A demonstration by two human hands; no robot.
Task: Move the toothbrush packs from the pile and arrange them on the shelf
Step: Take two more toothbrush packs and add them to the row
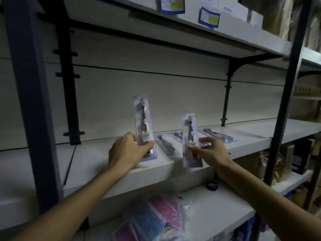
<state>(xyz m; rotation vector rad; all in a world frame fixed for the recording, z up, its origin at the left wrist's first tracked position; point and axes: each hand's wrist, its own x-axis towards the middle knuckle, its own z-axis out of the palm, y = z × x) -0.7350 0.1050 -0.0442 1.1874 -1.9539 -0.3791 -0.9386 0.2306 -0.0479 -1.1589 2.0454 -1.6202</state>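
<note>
A person's left hand (128, 150) grips one toothbrush pack (144, 126) upright, its foot near the shelf's (97, 164) front edge, while the right hand (211, 151) pinches a second pack (190, 140) just off that edge, seemingly lining both up beside the flat-lying packs (191, 138) behind.

Middle shelf board (173, 173), with two upright toothbrush blister packs above its front half. The left hand (127, 151) grips the left upright pack (143, 126); to its right, the right hand (211, 150) pinches the right upright pack (190, 141), nearer the front edge. Behind and between them, three flat packs (175, 140) lie side by side on the board. On the shelf above, boxes (209, 17); on the shelf below, bagged items (156, 218).
</note>
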